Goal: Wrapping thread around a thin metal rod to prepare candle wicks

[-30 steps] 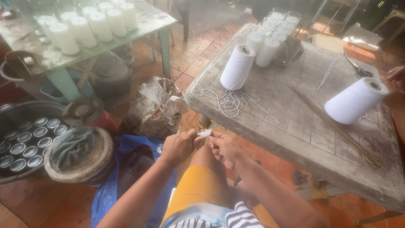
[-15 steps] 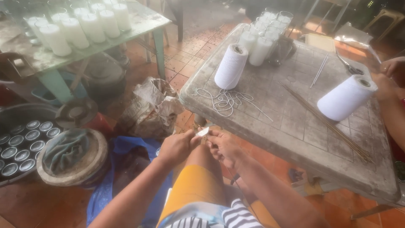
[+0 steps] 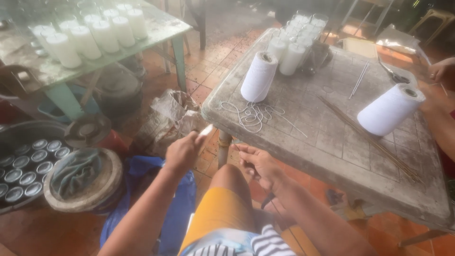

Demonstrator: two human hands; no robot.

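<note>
Terracotta tiles [image 3: 215,61] floor this cluttered workspace, seen from above a seated person's lap. Nearest, the left hand [image 3: 182,151] is lifted over the knee, its fingers closed on a small white piece [image 3: 206,129] that pokes out past the knuckles; blur hides what the piece is. The right hand [image 3: 259,163] sits just beside it, below the table edge, palm turned inward with fingers loosely curled and slightly apart; whether a thread runs through them I cannot tell. Both hands hang over the lap, not on the table [image 3: 332,137], so the piece is held in mid-air, clear of the grey top.

Under the left arm lies a blue sheet [image 3: 182,208], and beside it a round basin [image 3: 80,182] with a cloth in it. Farther left, a tub of small round tins [image 3: 28,166] stands on the floor. A crumpled sack [image 3: 168,118] slumps between the two tables.

On the grey table, loose white string [image 3: 253,116] coils near the edge closest to the hands, running from an upright spool [image 3: 259,77]. A second spool [image 3: 391,110] lies on its side to the right, with thin sticks [image 3: 369,140] slanting across the top between them. Beyond stand white candles in glasses [image 3: 296,40]. Another person's hand [image 3: 441,68] shows at the far right edge. A green table [image 3: 142,45] at upper left carries more candles [image 3: 87,33].
</note>
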